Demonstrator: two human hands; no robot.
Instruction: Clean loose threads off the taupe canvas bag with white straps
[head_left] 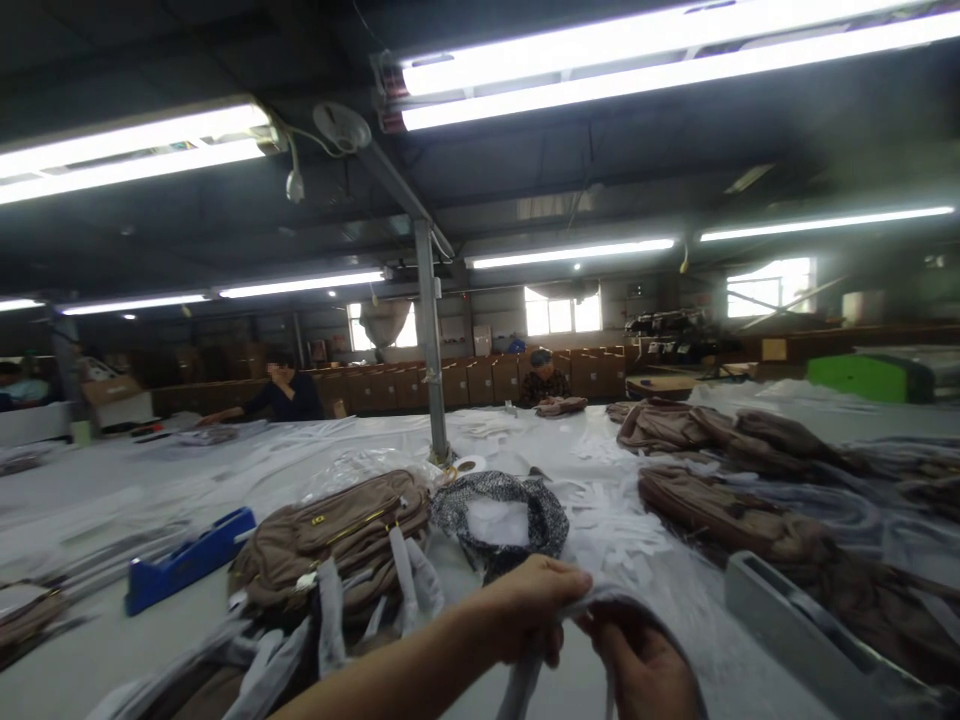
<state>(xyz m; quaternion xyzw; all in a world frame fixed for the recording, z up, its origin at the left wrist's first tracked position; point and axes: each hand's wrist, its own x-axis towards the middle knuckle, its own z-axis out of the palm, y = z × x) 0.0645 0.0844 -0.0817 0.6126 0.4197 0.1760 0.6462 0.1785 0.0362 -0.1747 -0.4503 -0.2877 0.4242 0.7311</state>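
Observation:
My left hand (529,605) is closed, thumb and fingers pinching a bag strap (660,625) that looks wrapped in pale film. Lower right, my right hand (645,675) is closed on the same strap, which arches over it; its fingertips are partly hidden. A brown bag (352,530) with a gold zip lies to the left of my hands, its straps (330,610) wrapped in white. Just beyond my left hand sits a black-and-white speckled cloth ring (450,515) with white paper pieces (499,522) inside.
A blue tape dispenser (191,560) stands left, a grey one (817,620) right. Brown bags (697,430) pile up on the right of the white table (450,600). A metal post (431,350) rises beyond. Two people (289,395) sit across, one behind a small brown item (561,405).

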